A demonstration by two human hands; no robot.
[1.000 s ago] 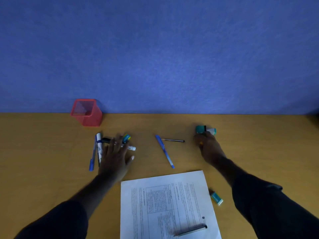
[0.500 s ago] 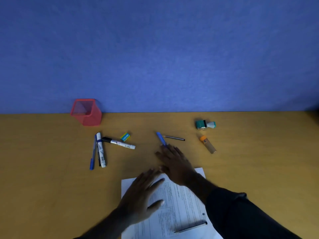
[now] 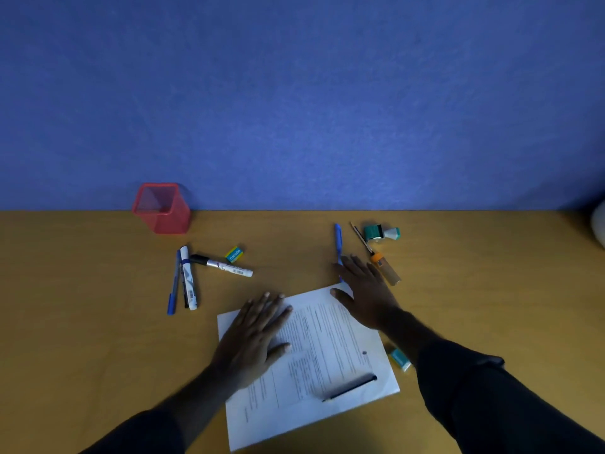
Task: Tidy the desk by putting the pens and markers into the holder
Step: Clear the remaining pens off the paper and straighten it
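The red mesh holder (image 3: 162,208) stands at the back left by the wall, with nothing visible inside it. In front of it lie a blue pen (image 3: 173,283), a white marker (image 3: 189,278) and a black-capped marker (image 3: 222,265). A blue pen (image 3: 338,240) and a thin black pen (image 3: 361,238) lie at the back right. Another black pen (image 3: 350,387) rests on the printed sheet (image 3: 327,348). My left hand (image 3: 252,335) lies flat on the sheet's left part. My right hand (image 3: 366,290) lies flat at the sheet's far corner, fingertips touching the blue pen.
A yellow-and-teal eraser (image 3: 234,254) lies beside the black-capped marker. A teal correction-tape roller (image 3: 381,232) and an orange-capped tube (image 3: 386,269) sit right of my right hand. A teal eraser (image 3: 400,358) lies by the sheet's right edge. A white object (image 3: 599,224) shows at the far right.
Both hands came in from the pens to the sheet. The sheet has turned, its far corner now further right. The blue pen and the thin black pen were pushed right and now point away.
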